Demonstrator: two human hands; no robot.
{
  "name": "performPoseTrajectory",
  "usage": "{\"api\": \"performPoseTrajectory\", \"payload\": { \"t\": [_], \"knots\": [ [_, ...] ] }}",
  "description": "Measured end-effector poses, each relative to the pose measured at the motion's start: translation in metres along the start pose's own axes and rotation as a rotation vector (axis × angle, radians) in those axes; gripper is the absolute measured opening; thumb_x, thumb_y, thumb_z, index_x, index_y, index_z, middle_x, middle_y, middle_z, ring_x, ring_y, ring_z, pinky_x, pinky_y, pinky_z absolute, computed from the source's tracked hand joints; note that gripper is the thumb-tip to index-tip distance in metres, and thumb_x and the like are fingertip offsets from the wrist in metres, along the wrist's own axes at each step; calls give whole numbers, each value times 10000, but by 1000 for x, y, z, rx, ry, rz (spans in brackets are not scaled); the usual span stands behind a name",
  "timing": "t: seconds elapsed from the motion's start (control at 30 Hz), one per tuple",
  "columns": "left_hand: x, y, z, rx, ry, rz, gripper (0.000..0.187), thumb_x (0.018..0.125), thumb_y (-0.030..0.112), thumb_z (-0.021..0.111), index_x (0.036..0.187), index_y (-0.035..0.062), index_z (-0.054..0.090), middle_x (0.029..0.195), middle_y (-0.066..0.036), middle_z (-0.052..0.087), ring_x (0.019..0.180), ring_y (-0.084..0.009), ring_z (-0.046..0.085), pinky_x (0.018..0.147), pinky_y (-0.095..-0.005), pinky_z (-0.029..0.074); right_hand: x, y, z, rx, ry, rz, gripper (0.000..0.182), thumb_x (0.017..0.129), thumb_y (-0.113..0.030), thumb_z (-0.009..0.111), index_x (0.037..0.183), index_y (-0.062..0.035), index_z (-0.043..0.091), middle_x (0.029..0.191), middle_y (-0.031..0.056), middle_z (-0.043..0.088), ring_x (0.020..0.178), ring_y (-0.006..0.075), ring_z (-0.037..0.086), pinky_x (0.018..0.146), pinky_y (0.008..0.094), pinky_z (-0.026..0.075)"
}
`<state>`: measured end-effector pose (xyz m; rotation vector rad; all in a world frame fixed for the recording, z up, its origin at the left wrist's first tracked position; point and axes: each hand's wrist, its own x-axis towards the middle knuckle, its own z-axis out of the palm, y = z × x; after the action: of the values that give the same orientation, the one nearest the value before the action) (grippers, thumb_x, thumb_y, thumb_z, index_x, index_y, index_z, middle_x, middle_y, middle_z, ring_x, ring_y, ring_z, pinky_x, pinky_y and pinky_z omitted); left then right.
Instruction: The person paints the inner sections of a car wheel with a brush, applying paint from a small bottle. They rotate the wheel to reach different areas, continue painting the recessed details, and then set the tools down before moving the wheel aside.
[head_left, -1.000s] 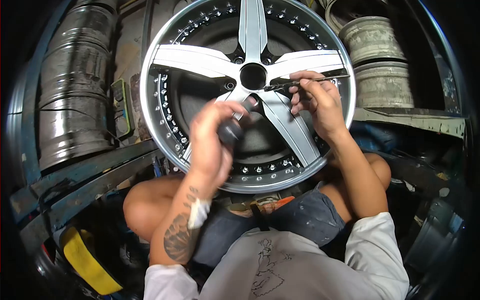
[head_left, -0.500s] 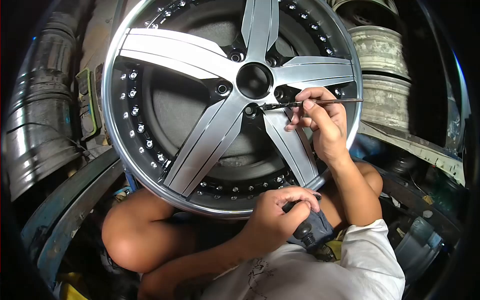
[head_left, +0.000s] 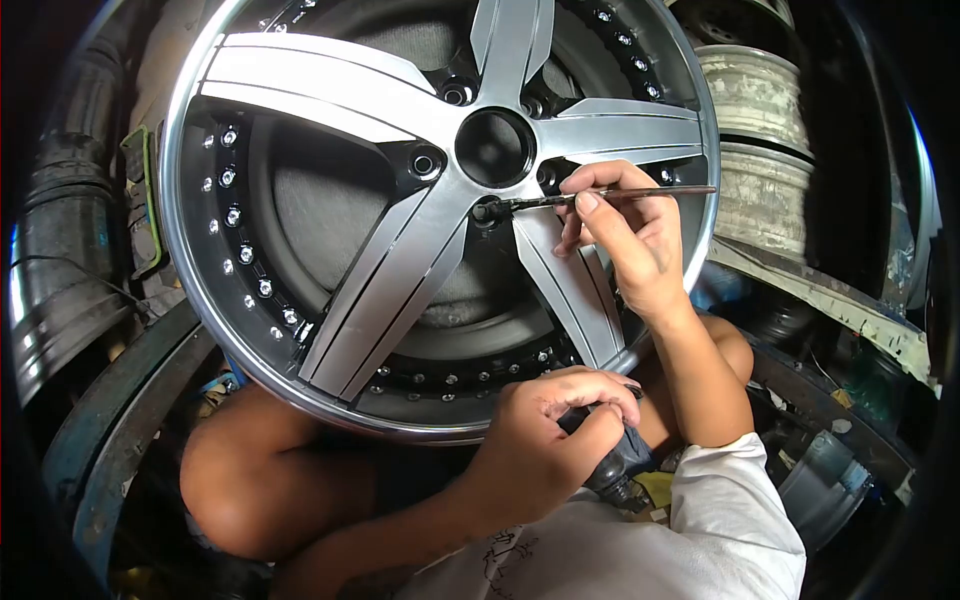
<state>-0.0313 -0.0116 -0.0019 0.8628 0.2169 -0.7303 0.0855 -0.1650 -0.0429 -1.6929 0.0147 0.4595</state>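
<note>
A large five-spoke wheel (head_left: pixel 410 255), silver with a dark inner barrel and a polished rim, lies over the person's crossed legs. My right hand (head_left: pixel 630 225) pinches a thin paintbrush (head_left: pixel 660 191) over the lower right spokes. The brush's dark tip is at the lug hole (head_left: pixel 488 211) just below the round centre bore (head_left: pixel 494 147). Near the wheel's lower edge, my left hand (head_left: pixel 565 420) is wrapped round a small dark bottle (head_left: pixel 608 470), mostly hidden by the fingers.
Stacked rims (head_left: pixel 750 160) stand at the upper right, beside a paint-spotted metal rail (head_left: pixel 820 295). More dark rims (head_left: pixel 70 250) are stacked at the left. A curved metal bar (head_left: pixel 130 410) runs along the lower left, and a clear plastic container (head_left: pixel 825 485) is at the lower right.
The wheel appears a little further left and up in view. The brush tip has moved from the right edge of the lug hole onto the hole. My left hand still holds the bottle.
</note>
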Motion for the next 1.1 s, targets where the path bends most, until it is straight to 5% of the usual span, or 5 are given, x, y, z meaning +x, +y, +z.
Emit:
{"api": "performPoseTrajectory", "payload": {
  "t": [0.63,0.73,1.1],
  "knots": [
    [-2,6,-4,-6,-16,27,214,843,-13,500,892,-45,706,1010,-170,700,1075,-175,617,901,-273,455,4,-2,3,-59,-12,25,238,937,-167,636,1056,39,636,832,83,678,663,87,603,620,229,499],
    [-2,5,-4,-3,-12,49,214,842,-11,503,896,-43,707,1021,-174,700,1038,-157,622,889,-268,458,4,-2,3,-75,-11,19,226,943,-154,607,1042,46,641,874,121,649,671,131,625,593,249,516],
    [-4,7,-4,-13,-15,36,212,845,-12,506,903,-36,708,1061,-181,692,980,-142,624,876,-256,461,4,-4,4,-67,2,21,225,931,-153,633,1043,42,644,815,70,665,657,82,601,608,232,503]
  ]
}}
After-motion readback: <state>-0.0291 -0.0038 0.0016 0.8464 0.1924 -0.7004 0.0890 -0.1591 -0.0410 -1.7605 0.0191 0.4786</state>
